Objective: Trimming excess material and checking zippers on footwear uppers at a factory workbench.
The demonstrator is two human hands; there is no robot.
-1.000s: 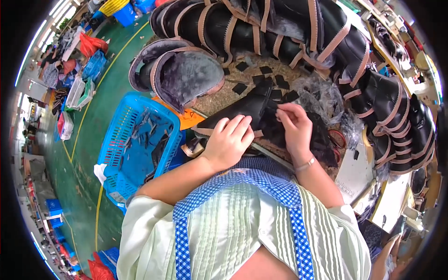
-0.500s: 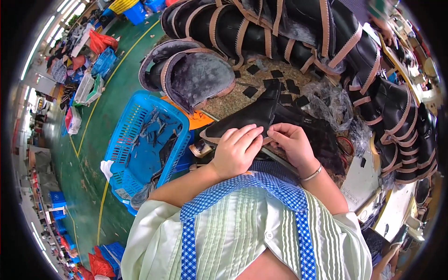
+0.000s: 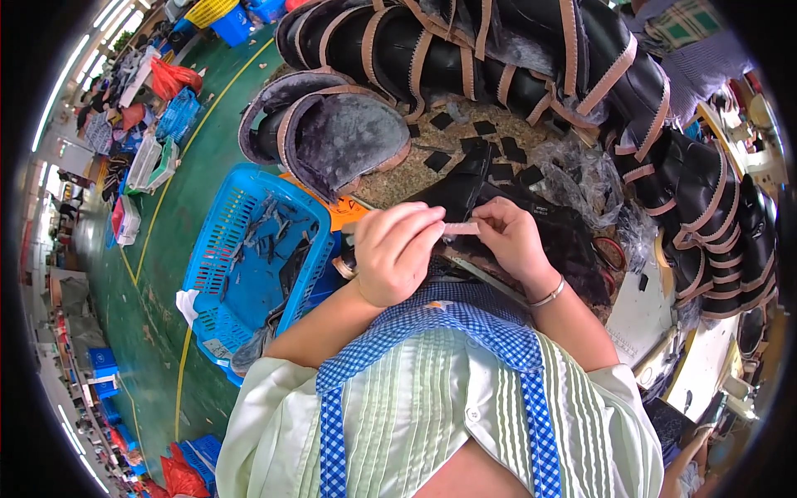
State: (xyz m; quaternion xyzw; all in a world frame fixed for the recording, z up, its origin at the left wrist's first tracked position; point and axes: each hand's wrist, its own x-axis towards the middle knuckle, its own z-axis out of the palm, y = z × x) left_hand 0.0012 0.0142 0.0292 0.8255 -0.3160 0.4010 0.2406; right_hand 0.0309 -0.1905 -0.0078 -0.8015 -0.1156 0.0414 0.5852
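Both hands have risen a little since half a second ago, and the left one has eased leftward, so that a pale pink trim (image 3: 462, 228) now shows plainly between them; more of a co-worker's purplish top (image 3: 706, 79) has also come into the upper right of the frame.

Mid-frame, the black leather boot upper (image 3: 462, 184) lies over the near part of the worktable (image 3: 390, 189), its far tip pointing up the frame. The left hand (image 3: 395, 253) has its fingers bent together and appears to grip the left end of the trim, though its thumb is hard to make out. The right hand (image 3: 509, 239) pinches the other end between thumb and forefinger. Holding it from both sides like this probably keeps the edge taut and lifted toward the eyes.

Beside the table, left of centre, the blue plastic basket (image 3: 318, 217) holds dark offcuts (image 3: 259, 236), likely placed there to be within easy reach of the left arm. Stacked boot uppers (image 3: 403, 54) curve along the top of the frame, pushed back, it seems, to leave working room. Black squares (image 3: 484, 128) lie scattered just beyond the piece, with crumpled clear plastic (image 3: 585, 178) to their right.
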